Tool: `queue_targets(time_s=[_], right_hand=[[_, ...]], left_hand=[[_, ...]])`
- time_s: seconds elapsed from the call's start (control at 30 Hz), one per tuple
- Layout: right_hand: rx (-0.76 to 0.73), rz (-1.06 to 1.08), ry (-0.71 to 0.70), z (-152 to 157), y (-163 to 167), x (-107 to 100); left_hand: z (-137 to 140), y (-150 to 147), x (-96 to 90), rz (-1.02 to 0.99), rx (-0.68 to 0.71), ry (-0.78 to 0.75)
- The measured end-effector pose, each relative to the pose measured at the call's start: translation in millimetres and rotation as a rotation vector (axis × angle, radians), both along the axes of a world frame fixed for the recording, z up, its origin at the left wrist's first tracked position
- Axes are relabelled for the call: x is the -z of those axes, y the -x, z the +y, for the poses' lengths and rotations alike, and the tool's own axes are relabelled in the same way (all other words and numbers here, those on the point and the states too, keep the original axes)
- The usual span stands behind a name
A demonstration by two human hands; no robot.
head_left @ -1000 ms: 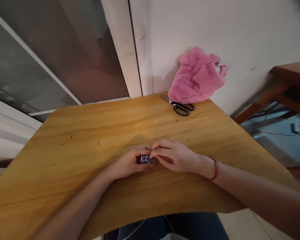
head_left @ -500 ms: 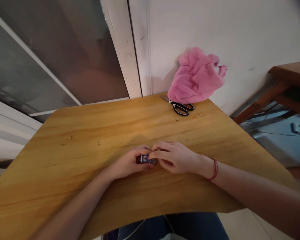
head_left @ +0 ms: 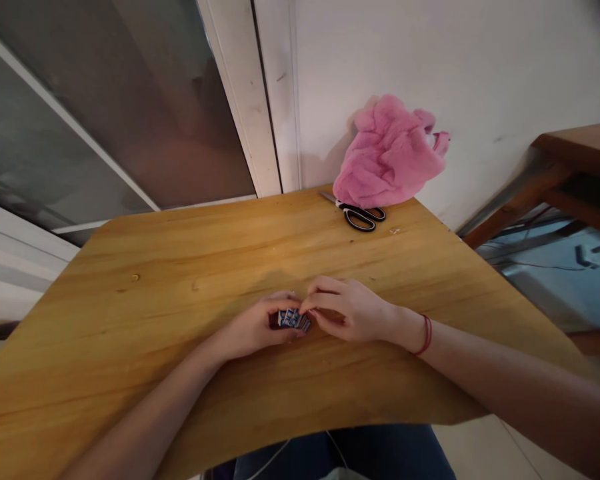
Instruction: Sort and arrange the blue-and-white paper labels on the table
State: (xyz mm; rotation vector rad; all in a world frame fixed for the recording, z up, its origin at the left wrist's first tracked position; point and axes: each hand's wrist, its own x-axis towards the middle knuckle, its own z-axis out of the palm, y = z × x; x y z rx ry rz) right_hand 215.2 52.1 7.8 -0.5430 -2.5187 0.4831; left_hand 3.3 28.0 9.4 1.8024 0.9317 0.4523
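Note:
Small blue-and-white pieces (head_left: 291, 318), stacked in a little cluster, sit between the thumb and fingers of my left hand (head_left: 261, 325) just above the wooden table. Their exact kind is too small to make out. My right hand (head_left: 347, 310), with a red string round the wrist, reaches in from the right. Its thumb and index finger are pinched together at the right end of the cluster; whether a piece is between them is hidden.
Black-handled scissors (head_left: 360, 217) lie at the back of the wooden table (head_left: 220, 247), partly under a bundled pink plush cloth (head_left: 390, 157) against the wall. A small yellowish bit (head_left: 136, 277) lies at the left. A wooden stand (head_left: 555, 150) is beyond the right edge.
My right hand's fingers have shifted slightly and uncover more of the cluster's right end. My left hand still holds the pieces in nearly the same place.

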Motion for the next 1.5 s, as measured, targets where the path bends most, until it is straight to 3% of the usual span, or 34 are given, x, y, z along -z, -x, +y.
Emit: queue_targets(time_s=[0.4,0.6,1.0,1.5], right_hand=[[-0.034,-0.010,-0.160,2.0,-0.7,-0.1],[-0.021,-0.024,-0.132,3.0,-0.3,-0.3],[-0.028,-0.057,-0.219,2.3,0.8,-1.3],[0.059,0.150,-0.014,-2.8,1.2,-10.7]], left_hand=[[-0.8,0.3,0.0,-0.007,-0.003,0.005],[-0.2,-0.4,-1.1,-0.029,0.012,-0.003],[-1.2,0.1,0.4,0.011,-0.022,0.025],[-1.8,0.3,1.3,0.038,-0.025,0.046]])
